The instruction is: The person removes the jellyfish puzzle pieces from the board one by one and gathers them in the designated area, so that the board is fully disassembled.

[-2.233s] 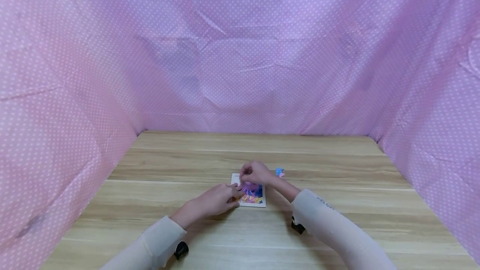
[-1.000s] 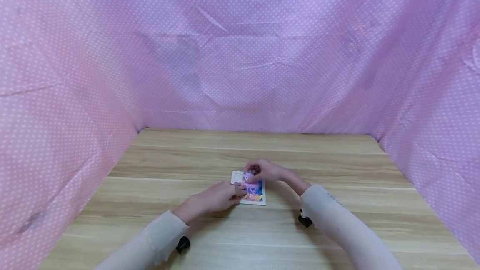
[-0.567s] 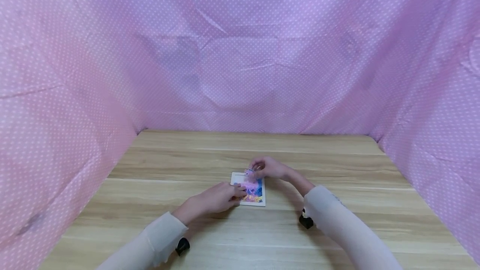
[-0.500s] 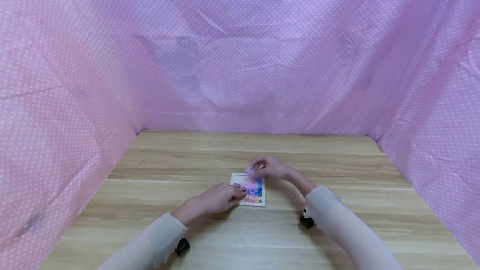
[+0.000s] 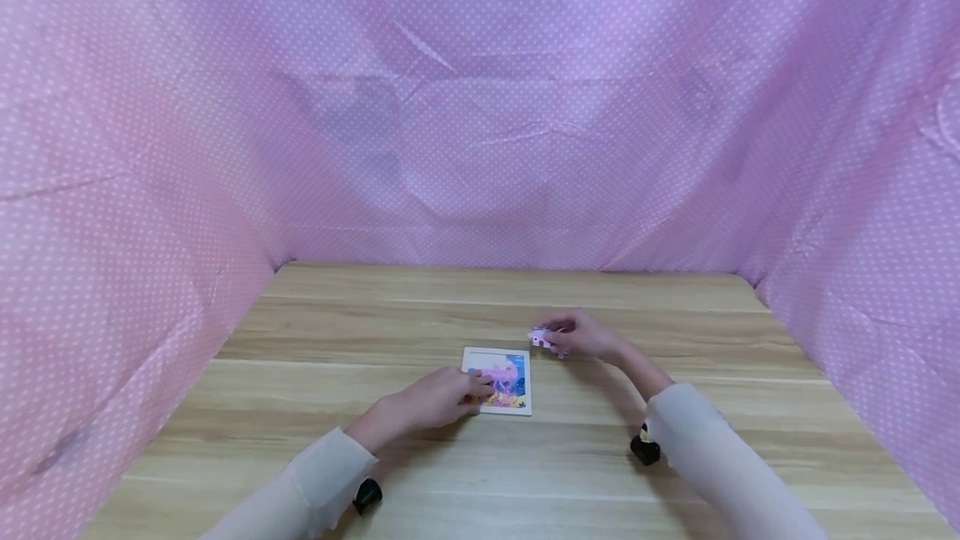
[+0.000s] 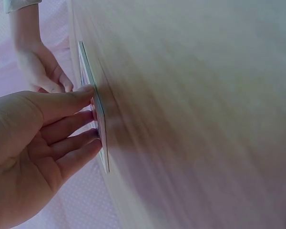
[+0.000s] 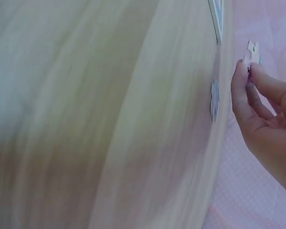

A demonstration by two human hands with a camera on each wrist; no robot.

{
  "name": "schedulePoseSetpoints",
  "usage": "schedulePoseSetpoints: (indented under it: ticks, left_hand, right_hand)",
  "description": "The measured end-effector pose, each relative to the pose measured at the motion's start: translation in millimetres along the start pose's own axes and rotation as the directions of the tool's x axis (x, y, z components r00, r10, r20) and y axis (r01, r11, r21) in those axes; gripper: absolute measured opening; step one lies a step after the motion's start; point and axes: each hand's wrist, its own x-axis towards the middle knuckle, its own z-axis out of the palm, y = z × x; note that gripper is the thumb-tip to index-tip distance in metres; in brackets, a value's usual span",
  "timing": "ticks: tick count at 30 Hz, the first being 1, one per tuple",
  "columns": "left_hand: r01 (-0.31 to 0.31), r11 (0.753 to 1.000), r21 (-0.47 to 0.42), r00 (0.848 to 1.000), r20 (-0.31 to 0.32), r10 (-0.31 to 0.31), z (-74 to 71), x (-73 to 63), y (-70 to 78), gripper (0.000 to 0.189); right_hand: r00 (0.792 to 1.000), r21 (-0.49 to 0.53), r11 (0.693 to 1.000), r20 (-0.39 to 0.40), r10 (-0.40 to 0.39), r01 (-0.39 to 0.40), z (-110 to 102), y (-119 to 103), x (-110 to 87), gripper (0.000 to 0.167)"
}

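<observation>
A framed picture puzzle [image 5: 489,360] lies flat on the table, a pink figure against blue and yellow, with a whitish bare area at its upper left. My left hand [image 5: 442,397] rests its fingertips on the puzzle's left side; in the left wrist view the thumb of my left hand [image 6: 52,138] touches the edge of the puzzle frame [image 6: 104,131]. Up and right of the frame, my right hand [image 5: 588,333] pinches a pink puzzle piece [image 5: 537,337] between thumb and fingers, raised off the table. In the right wrist view that puzzle piece [image 7: 250,52] stands on edge.
Another puzzle piece [image 7: 214,101] lies on the table near the right hand, partly covered by it in the head view. The wooden table [image 5: 360,315] ends at a pink dotted curtain [image 5: 480,148] behind and at both sides.
My right hand has moved right, away from the top of the puzzle frame, carrying the pink puzzle piece. The frame's upper left shows more now. My left hand stays in place.
</observation>
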Motion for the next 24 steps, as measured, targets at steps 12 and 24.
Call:
schedulePoseSetpoints:
  ticks: [12,24]
  left_hand:
    - [-0.005,1.000,0.009,1.000,-0.008,0.005,1.7,1.9,-2.6,0.035]
    - [0.026,1.000,0.005,1.000,0.000,-0.026,0.4,1.8,-3.1,0.035]
  right_hand:
    - [0.985,-0.107,0.994,-0.174,0.009,-0.028,-26.7,13.3,-25.1,0.029]
    - [0.970,-0.005,0.997,-0.230,0.075,-0.079,-47.2,19.6,-42.1,0.031]
